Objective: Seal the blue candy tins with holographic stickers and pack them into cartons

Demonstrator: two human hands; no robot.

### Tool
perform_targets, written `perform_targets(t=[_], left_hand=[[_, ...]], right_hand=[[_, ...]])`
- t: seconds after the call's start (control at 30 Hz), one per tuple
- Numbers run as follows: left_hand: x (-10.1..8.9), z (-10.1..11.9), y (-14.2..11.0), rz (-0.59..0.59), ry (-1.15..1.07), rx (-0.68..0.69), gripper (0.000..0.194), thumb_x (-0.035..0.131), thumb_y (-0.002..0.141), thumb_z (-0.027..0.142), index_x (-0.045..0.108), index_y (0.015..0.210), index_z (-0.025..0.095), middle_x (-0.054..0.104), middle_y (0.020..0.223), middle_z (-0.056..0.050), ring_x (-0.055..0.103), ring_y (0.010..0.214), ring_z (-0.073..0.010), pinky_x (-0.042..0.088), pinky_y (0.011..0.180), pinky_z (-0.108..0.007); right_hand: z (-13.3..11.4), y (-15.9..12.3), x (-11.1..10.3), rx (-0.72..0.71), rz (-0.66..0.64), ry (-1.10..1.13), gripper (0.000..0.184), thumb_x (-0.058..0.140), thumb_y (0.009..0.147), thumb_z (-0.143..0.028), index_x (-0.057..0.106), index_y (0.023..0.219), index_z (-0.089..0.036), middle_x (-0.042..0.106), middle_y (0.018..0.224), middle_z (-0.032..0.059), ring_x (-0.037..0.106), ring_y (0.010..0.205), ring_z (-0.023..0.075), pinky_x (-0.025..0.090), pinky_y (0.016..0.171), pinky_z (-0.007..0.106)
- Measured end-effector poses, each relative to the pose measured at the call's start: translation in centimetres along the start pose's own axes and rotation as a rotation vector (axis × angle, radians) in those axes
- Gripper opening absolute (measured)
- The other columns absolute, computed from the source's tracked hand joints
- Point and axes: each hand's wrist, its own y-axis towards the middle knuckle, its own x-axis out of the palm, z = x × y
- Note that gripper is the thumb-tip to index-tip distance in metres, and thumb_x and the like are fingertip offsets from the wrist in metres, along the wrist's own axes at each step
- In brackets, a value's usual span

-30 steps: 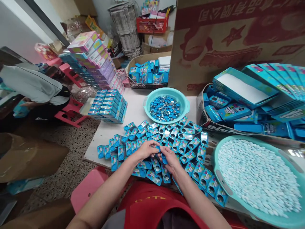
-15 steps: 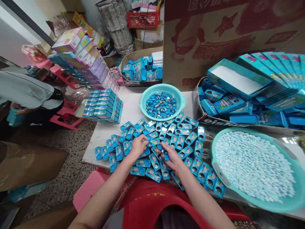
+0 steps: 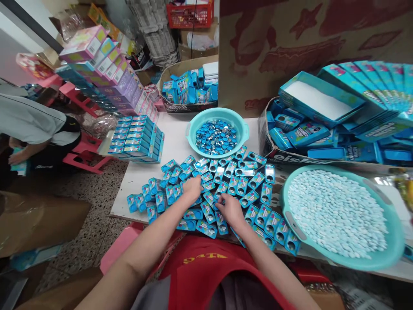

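Note:
Small blue printed tins with round openings spread over the table in front of me. Many on the left have a blue round cap in the opening, while several on the right show dark holes or pale candies inside. My left hand is closed, knuckles up, over tins in the middle; what its fingertips hold, if anything, is hidden. Just right of it, my right hand bends palm down, with fingers pinched at a blue cap on a tin. A turquoise bowl of loose blue caps stands behind the tins.
A large turquoise basin of pale blue candies stands at right. Behind it, a carton holds more blue packaging. Stacked small boxes sit at the table's left edge. A co-worker is at far left beside pink stools.
My right hand has turned palm down and lowered onto a tin; the caps seen in it before are now mostly hidden. My left hand has shifted slightly up and right. The view has tilted slightly.

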Motion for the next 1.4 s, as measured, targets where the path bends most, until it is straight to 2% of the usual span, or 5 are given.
perform_targets(t=[0.37, 0.57, 0.83, 1.13, 1.4], left_hand=[[1.4, -0.8, 0.9, 0.018, -0.059, 0.035, 0.027, 0.058, 0.08, 0.024, 0.055, 0.106, 0.019, 0.067, 0.101, -0.011, 0.062, 0.099, -0.0252, 0.043, 0.074, -0.03], [0.1, -1.7, -1.2, 0.086, -0.137, 0.091, 0.026, 0.057, 0.082, 0.032, 0.057, 0.105, 0.02, 0.066, 0.097, -0.007, 0.062, 0.094, -0.0238, 0.043, 0.072, -0.029], [2.9, 1.2, -7.1, -0.016, -0.61, 0.583, 0.024, 0.051, 0.082, 0.032, 0.067, 0.097, 0.023, 0.06, 0.089, -0.001, 0.055, 0.086, -0.0154, 0.044, 0.078, -0.025], [3.7, 0.1, -6.9, -0.012, -0.753, 0.349, 0.012, 0.052, 0.082, 0.025, 0.06, 0.085, 0.017, 0.058, 0.076, 0.001, 0.055, 0.071, -0.0128, 0.045, 0.069, -0.025], [5.4, 0.3, -8.3, 0.083, -0.724, 0.549, 0.016, 0.05, 0.084, 0.022, 0.064, 0.078, 0.018, 0.061, 0.087, -0.002, 0.057, 0.083, -0.0135, 0.045, 0.079, -0.025]], right_hand=[[-2.5, 0.9, 1.2, 0.055, -0.092, -0.366, 0.025, 0.058, 0.082, -0.011, 0.056, 0.106, -0.017, 0.057, 0.114, 0.0151, 0.062, 0.095, 0.0273, 0.043, 0.073, 0.034], [-0.6, 0.3, -1.2, -0.025, -0.05, -0.025, 0.012, 0.061, 0.082, -0.026, 0.056, 0.089, -0.018, 0.063, 0.094, 0.0061, 0.063, 0.082, 0.0201, 0.045, 0.065, 0.027], [1.6, -3.0, -1.3, 0.193, -0.329, 1.172, 0.051, 0.068, 0.074, -0.048, 0.053, 0.113, -0.019, 0.055, 0.061, -0.001, 0.052, 0.048, 0.0107, 0.02, 0.034, 0.014], [2.1, -3.9, -1.8, 0.378, -0.351, 1.184, 0.032, 0.05, 0.087, -0.048, 0.062, 0.09, -0.018, 0.067, 0.085, 0.0091, 0.054, 0.053, 0.0092, 0.025, 0.033, 0.014], [1.9, -3.9, 0.0, 0.376, -0.315, 1.133, 0.016, 0.072, 0.07, -0.03, 0.063, 0.073, -0.016, 0.064, 0.072, 0.0042, 0.051, 0.049, 0.0067, 0.024, 0.034, 0.013]])
